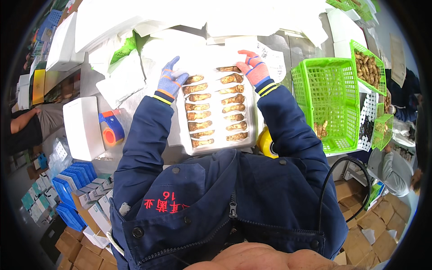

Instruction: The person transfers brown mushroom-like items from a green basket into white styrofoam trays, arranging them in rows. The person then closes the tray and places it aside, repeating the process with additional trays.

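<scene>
A white foam box lies before me, lined with white paper and holding two columns of brown mushrooms. My left hand, in a blue-grey glove with orange bands, is at the box's upper left corner, beside the topmost mushroom of that column. Whether its fingers pinch the white paper there I cannot tell. In a coral glove with blue bands, my right hand is at the upper right, its fingers by the end of the top mushroom of the right column. White glare hides the box's far edge.
A green plastic basket with a few mushrooms stands at right, a fuller green basket beyond it. An orange-and-blue tape dispenser and a white foam box are at left. A yellow round object touches my right sleeve. Other people are at both sides.
</scene>
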The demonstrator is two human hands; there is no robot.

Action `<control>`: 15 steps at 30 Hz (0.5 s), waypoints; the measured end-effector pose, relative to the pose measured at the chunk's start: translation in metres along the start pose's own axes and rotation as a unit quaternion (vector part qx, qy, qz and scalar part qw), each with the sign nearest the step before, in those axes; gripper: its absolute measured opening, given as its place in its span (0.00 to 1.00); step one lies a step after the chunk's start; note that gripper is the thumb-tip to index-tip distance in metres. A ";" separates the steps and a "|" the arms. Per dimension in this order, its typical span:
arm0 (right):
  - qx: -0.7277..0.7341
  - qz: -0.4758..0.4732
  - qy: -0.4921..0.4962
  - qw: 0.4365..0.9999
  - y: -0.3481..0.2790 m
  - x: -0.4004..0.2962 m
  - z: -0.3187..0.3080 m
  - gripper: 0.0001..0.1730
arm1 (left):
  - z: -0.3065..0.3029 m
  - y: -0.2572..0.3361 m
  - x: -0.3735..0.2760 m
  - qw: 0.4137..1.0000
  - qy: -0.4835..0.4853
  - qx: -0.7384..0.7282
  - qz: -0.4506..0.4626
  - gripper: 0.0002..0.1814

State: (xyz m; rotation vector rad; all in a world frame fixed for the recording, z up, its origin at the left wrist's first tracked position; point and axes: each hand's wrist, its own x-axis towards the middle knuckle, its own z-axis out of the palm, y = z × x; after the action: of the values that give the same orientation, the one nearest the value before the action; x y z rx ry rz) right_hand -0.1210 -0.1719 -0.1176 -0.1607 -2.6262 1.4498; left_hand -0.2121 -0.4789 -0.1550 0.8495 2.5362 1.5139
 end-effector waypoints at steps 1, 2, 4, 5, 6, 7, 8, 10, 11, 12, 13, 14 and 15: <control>0.037 0.034 0.034 0.998 -0.001 -0.002 0.004 0.11 | 0.002 0.001 -0.001 0.997 0.021 -0.066 -0.036 0.29; 0.073 0.068 0.068 0.993 -0.004 -0.004 0.009 0.12 | 0.004 0.002 -0.001 0.997 0.025 -0.054 -0.058 0.28; 0.075 0.088 0.127 0.985 -0.003 -0.005 0.019 0.14 | 0.004 0.020 0.004 0.996 0.021 0.022 -0.086 0.27; -0.009 0.027 0.156 0.987 -0.001 -0.004 0.022 0.14 | 0.005 0.028 0.007 0.992 0.014 0.087 -0.092 0.27; -0.068 0.020 0.147 0.987 -0.008 -0.003 0.020 0.13 | 0.006 0.026 0.007 0.985 0.036 0.145 -0.087 0.25; -0.127 0.013 0.138 0.982 -0.015 -0.001 0.018 0.12 | 0.006 0.022 0.006 0.984 0.039 0.148 -0.093 0.25; -0.159 0.000 0.134 0.978 -0.018 0.000 0.018 0.12 | 0.006 0.017 0.005 0.983 0.042 0.150 -0.098 0.25; -0.225 -0.025 0.126 0.966 -0.021 -0.001 0.017 0.12 | 0.006 0.005 0.005 0.975 0.038 0.217 -0.032 0.22; -0.207 -0.027 0.142 0.968 -0.021 -0.001 0.017 0.13 | 0.008 -0.004 0.007 0.988 0.064 0.131 -0.050 0.20; -0.188 -0.028 0.157 0.969 -0.022 0.000 0.016 0.14 | 0.003 0.001 0.011 0.984 0.056 0.164 -0.033 0.19; -0.169 -0.029 0.173 0.970 -0.024 0.000 0.014 0.15 | -0.002 0.007 0.014 0.979 0.047 0.196 -0.015 0.18; -0.175 -0.076 0.200 0.961 -0.026 -0.001 0.008 0.18 | -0.002 -0.001 0.016 0.994 0.032 0.091 -0.048 0.16; -0.187 -0.116 0.205 0.954 -0.041 -0.002 0.001 0.18 | -0.005 0.008 0.016 0.993 0.025 0.098 -0.063 0.17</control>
State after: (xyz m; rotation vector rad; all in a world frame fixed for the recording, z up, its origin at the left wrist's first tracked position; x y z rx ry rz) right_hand -0.1202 -0.1946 -0.0836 -0.1637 -2.4380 0.7401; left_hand -0.2245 -0.4723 -0.1424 0.6622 2.7505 1.2835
